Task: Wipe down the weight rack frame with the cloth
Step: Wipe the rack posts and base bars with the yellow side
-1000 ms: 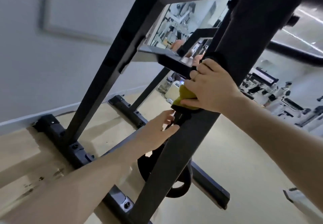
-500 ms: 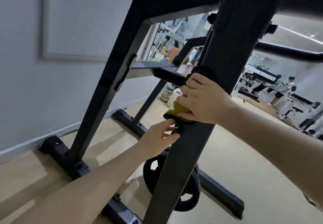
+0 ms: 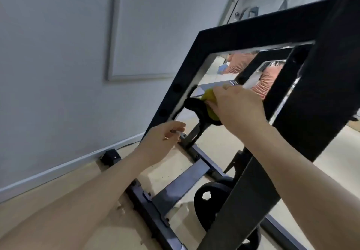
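Observation:
The black weight rack frame (image 3: 251,32) fills the right half of the view, with a slanted upright on the left and a thick post on the right. My right hand (image 3: 236,109) grips a yellow cloth (image 3: 209,102) with a black part hanging at its left, between the two uprights. My left hand (image 3: 162,142) hovers just below it, beside the slanted upright, fingers loosely curled and holding nothing that I can see.
A black weight plate (image 3: 211,199) sits low on the rack behind the near post. The frame's base bars (image 3: 155,208) lie on the beige floor. A grey wall (image 3: 58,54) stands at the left, and a mirror behind the rack reflects the room.
My right hand with the cloth has left the near post and moved left into the gap between the uprights. My left hand moved off the post toward the slanted upright. The view shifted.

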### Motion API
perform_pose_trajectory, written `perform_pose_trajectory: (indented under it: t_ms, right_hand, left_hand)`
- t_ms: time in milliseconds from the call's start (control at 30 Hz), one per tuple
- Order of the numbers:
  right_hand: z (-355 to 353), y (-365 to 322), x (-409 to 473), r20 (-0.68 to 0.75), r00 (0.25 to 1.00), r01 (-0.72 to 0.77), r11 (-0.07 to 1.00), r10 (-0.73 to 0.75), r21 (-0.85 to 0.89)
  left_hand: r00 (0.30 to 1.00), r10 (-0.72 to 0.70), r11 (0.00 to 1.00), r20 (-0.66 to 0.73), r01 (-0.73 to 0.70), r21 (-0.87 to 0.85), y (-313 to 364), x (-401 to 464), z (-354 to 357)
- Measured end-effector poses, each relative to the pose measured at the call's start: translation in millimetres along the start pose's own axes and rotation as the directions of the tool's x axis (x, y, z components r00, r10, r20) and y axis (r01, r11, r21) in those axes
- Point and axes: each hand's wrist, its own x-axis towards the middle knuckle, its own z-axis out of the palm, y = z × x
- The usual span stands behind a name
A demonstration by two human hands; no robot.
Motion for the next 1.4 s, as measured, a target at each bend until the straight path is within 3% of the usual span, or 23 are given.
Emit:
perform_pose_trajectory:
  t_ms: [67, 133, 233, 300, 367, 433, 500, 667, 767, 867, 967, 1000, 1033, 1067, 1100, 1200, 1267, 1333, 1400]
  right_hand:
    - [-7, -11, 16, 0.147, 0.989, -0.019, 0.938, -0.034, 0.345]
    - [-14, -12, 22, 0.231, 0.972, -0.091, 0.819, -0.052, 0.566]
    - [-33, 4, 24, 0.299, 0.953, -0.259, 0.658, 0.053, 0.707]
    - [-55, 13, 29, 0.397, 0.907, -0.418, 0.422, 0.140, 0.805]
    - [-81, 14, 36, 0.492, 0.854, -0.517, 0.171, 0.169, 0.838]
    - [-103, 9, 44, 0.534, 0.830, -0.543, 0.013, 0.163, 0.840]
    - [-125, 9, 52, 0.551, 0.815, -0.548, -0.070, 0.181, 0.833]
    - [-168, 43, 80, 0.539, 0.794, -0.523, -0.138, 0.281, 0.841]
    - [-183, 59, 100, 0.471, 0.803, -0.468, -0.105, 0.364, 0.878]
    - [-189, 67, 114, 0.284, 0.803, -0.394, 0.110, 0.524, 0.912]
    - [-184, 72, 113, 0.125, 0.734, -0.411, 0.291, 0.667, 0.864]
    - [-178, 72, 108, 0.058, 0.773, -0.429, 0.453, 0.632, 0.781]
    - [-169, 70, 103, 0.003, 0.840, -0.438, 0.676, 0.542, 0.593]
    - [-157, 67, 96, 0.036, 0.892, -0.426, 0.809, 0.451, 0.405]
    - [-146, 63, 91, 0.146, 0.896, -0.445, 0.857, 0.420, 0.262]
    - [-137, 51, 90, 0.380, 0.766, -0.587, 0.805, 0.518, 0.084]
    - [-141, 50, 97, 0.401, 0.701, -0.649, 0.761, 0.590, 0.016]
    - [-143, 52, 97, 0.381, 0.649, -0.704, 0.710, 0.659, -0.028]
    - [-141, 51, 99, 0.363, 0.619, -0.734, 0.677, 0.696, -0.046]
  left_hand:
    - [0.997, -0.071, 0.995, 0.003, 0.071, 0.073, 16, 7, -24]
    - [0.993, -0.114, 0.987, 0.019, 0.111, 0.119, 35, 11, -50]
    - [0.980, -0.193, 0.973, 0.052, 0.184, 0.143, 71, 18, -88]
    - [0.969, -0.240, 0.957, 0.060, 0.226, 0.181, 99, 32, -105]
    - [0.968, -0.241, 0.951, 0.065, 0.222, 0.215, 133, 53, -112]
    - [0.966, -0.243, 0.947, 0.084, 0.218, 0.237, 171, 75, -110]
    - [0.963, -0.255, 0.946, 0.087, 0.230, 0.228, 199, 92, -109]
    - [0.901, -0.408, 0.891, 0.147, 0.358, 0.281, 221, 118, -129]
    - [0.869, -0.419, 0.866, 0.265, 0.295, 0.403, 236, 143, -146]
    - [0.860, -0.357, 0.869, 0.364, 0.162, 0.468, 253, 178, -154]
    - [0.818, -0.306, 0.875, 0.488, 0.040, 0.482, 257, 213, -151]
    - [0.794, -0.290, 0.878, 0.534, -0.002, 0.478, 256, 224, -147]
    - [0.766, -0.272, 0.882, 0.582, -0.043, 0.469, 256, 234, -142]
    - [0.731, -0.256, 0.887, 0.632, -0.082, 0.455, 256, 240, -136]
    - [0.690, -0.240, 0.891, 0.683, -0.122, 0.437, 254, 245, -129]
    - [0.523, -0.185, 0.876, 0.832, -0.295, 0.381, 244, 249, -105]
    - [0.445, -0.158, 0.881, 0.881, -0.340, 0.329, 235, 250, -91]
    - [0.400, -0.148, 0.884, 0.904, -0.356, 0.302, 223, 250, -82]
    - [0.415, -0.111, 0.862, 0.903, -0.412, 0.295, 211, 248, -76]
